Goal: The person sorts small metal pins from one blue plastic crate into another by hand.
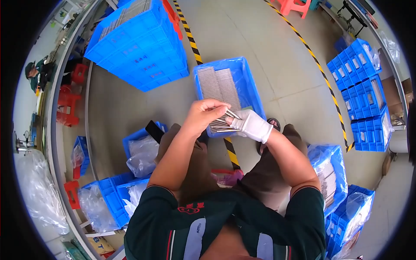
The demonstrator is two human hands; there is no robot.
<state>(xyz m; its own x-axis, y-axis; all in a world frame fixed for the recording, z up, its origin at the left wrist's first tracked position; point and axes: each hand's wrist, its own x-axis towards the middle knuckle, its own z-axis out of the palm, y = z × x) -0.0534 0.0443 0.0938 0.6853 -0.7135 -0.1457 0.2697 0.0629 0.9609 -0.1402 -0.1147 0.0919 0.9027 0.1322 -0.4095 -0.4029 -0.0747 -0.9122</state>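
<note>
My bare left hand (203,116) pinches the ends of slim metal rods (232,114) between thumb and fingers. Wearing a white glove, my right hand (255,126) is closed around the other ends of the rods, close beside the left. Both hands are over the near part of a blue crate (252,82) lined with blue plastic. Inside that crate, similar silvery rods (216,84) lie stacked in two tight rows. The fingers hide how many rods I hold.
Stacked blue crates (143,54) stand at the far left. More crates (364,95) are piled at the right. Beside my right leg sits a lined crate of rods (327,182); bag-filled crates (112,195) are at my left. Striped tape (232,154) crosses the floor.
</note>
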